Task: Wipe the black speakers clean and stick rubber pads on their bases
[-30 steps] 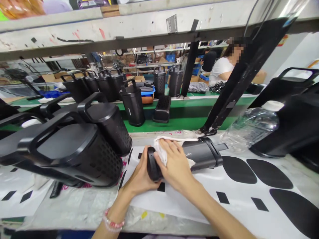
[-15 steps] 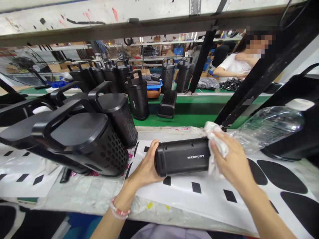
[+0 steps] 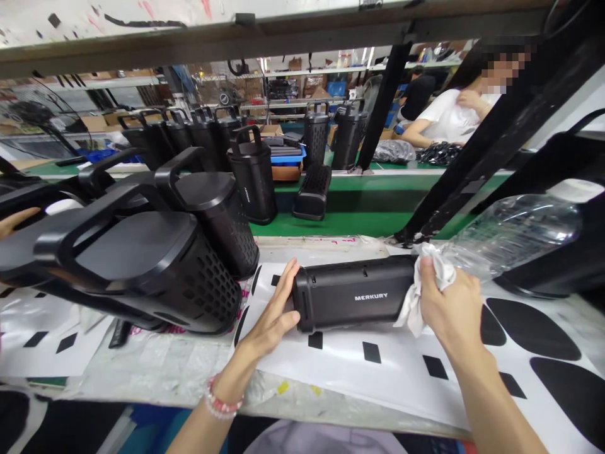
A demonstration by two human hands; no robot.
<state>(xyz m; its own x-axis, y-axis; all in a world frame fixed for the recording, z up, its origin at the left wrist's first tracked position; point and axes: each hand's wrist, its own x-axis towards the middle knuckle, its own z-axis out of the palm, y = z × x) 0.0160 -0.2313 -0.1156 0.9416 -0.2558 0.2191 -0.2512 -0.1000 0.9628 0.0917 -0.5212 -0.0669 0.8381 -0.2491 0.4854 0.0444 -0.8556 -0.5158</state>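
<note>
A black housing [image 3: 350,296] marked "MERKURY", which looks like a speaker body, lies on its side on a white sheet [image 3: 340,372] with black cut-out shapes. At its left end, my left hand [image 3: 271,312] steadies it, thumb and fingers against the rim. A crumpled white cloth [image 3: 413,302] is bunched in my right hand [image 3: 451,306], pressed to the housing's right end. That end is partly hidden behind the cloth.
Several black housings with handles [image 3: 151,258] stand close on my left. A clear bottle [image 3: 515,230] lies tilted at right, near a dark post [image 3: 425,183]. Behind runs a green bench [image 3: 368,202] with more housings. Another person's hand [image 3: 19,221] shows at the left edge; a co-worker [image 3: 449,120] sits beyond.
My right hand has moved right with the cloth and turned, baring more of the housing's right end. My left thumb now lies against the near left rim. Another person's hand has appeared at far left.
</note>
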